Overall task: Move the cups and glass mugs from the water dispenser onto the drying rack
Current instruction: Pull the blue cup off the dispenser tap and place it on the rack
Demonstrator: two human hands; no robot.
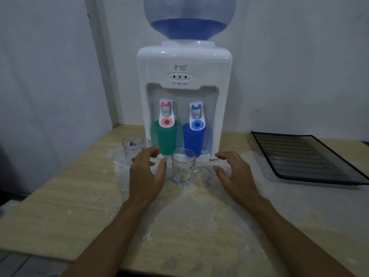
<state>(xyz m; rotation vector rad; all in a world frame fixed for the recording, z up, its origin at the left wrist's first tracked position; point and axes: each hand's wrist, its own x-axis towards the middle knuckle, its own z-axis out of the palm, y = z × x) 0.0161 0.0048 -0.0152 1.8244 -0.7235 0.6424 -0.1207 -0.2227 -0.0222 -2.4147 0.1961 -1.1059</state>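
While empty, hands (147,172) flanking mug (182,166).

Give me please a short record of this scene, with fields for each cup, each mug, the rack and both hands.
green cup: upright under red tap
blue cup: upright under blue tap
clear glass mug: on table, between the hands
printed glass mug: on table, left of dispenser
drying rack: at right, nothing on it
left hand: open, holding nothing
right hand: open, holding nothing
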